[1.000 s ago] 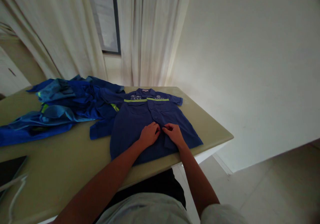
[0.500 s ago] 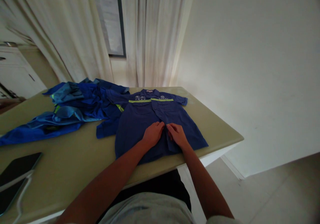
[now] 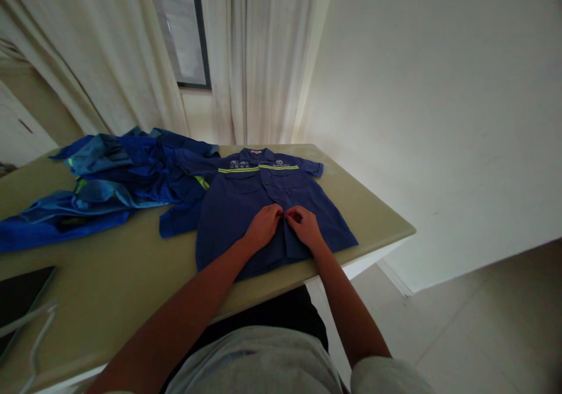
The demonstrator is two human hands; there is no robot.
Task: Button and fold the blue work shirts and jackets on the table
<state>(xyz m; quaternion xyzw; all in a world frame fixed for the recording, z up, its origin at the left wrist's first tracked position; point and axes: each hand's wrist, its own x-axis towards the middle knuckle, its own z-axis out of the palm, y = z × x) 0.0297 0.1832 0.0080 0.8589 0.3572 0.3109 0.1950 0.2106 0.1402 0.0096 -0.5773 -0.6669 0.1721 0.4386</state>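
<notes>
A navy short-sleeved work shirt [image 3: 237, 206] lies face up on the table, its collar toward the curtains and its hem near the front edge. Yellow-green stripes and pale lettering cross its chest. Both hands pinch its front opening below the chest pockets. My left hand [image 3: 264, 225] is closed on the left side of the opening. My right hand [image 3: 304, 224], thumb and fingertips together, grips the right edge of the placket, close beside the left. Whatever button lies between the fingertips is hidden.
A crumpled heap of blue work clothes [image 3: 127, 168] lies left of the shirt, touching its sleeve. On the near left of the table [image 3: 132, 277] rests a dark flat device [image 3: 26, 291] with a white cable or stand [image 3: 41, 335]. A white wall [image 3: 417, 119] rises at the right.
The view has shifted slightly, so everything sits a little further left and higher. Both hands stay at the placket; the right fingers have curled into a rounder pinch.
</notes>
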